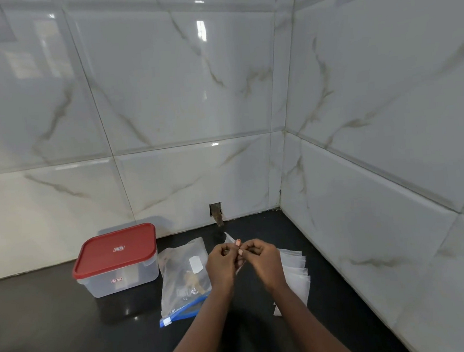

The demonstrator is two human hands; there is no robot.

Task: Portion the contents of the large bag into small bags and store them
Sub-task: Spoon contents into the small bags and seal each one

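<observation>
Both hands meet at lower centre of the frame, raised a bit above the black counter (57,328). Left hand (220,263) & right hand (261,256) have fingers curled in, tips nearly touching, both pinching 1 small bag (229,237). Only a thin clear corner of that bag shows, poking up just above the knuckles; the rest is hidden behind the hands, so can't tell if it's open or what's in it.

Large bag (183,279) lies flat on the counter just left of the hands, partly under the left forearm. It's clear, w/ brownish contents in its lower half, a white label (195,264) near its upper right, and a blue zip strip (184,311) along the end nearest the camera. Can't tell whether the zip is closed.

Stack of small bags (295,276) sits on the counter right of centre, fanned out, partly behind the right hand & forearm; 2 pale corners peek out below the forearm.

Clear plastic container (122,279) stands at lower left, close beside the large bag, w/ red lid (114,250) on top. Looks empty through the wall, but hard to be sure.

Glossy marble-look wall tiles (163,98) fill the upper frame & meet in a corner at right. A small rough hole (216,213) sits in the tile just above the counter edge, above the hands.
</observation>
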